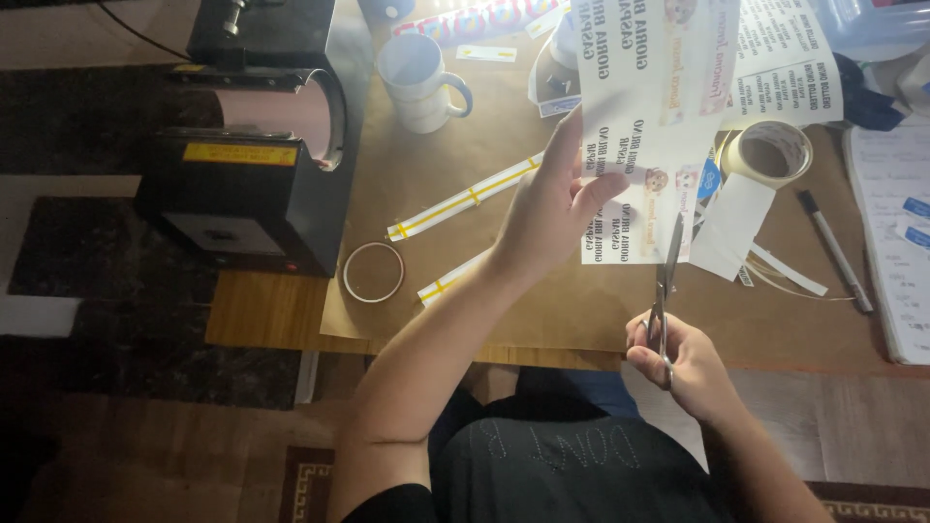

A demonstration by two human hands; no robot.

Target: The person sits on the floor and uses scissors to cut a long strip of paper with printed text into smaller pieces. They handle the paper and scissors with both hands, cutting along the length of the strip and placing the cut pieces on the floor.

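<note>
While left hand [552, 208] grip pinches thin printed sheet [651, 107], right hand [678, 363] grip holds steel scissors [666, 281]

A black mug press [254, 145] is set at the left of the paper-covered surface [542, 310]. A white mug [422, 81] is placed just beside it. A thin tape ring [373, 272] and yellow-taped strips [463, 198] are laid nearby. A masking-tape roll [770, 153] and a pen [833, 249] are seen at the right.

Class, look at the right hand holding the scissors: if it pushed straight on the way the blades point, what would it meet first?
The right hand points its scissors up into the printed sheet held by the left hand; the blades already seem at its lower edge, though depth is unclear.
</note>
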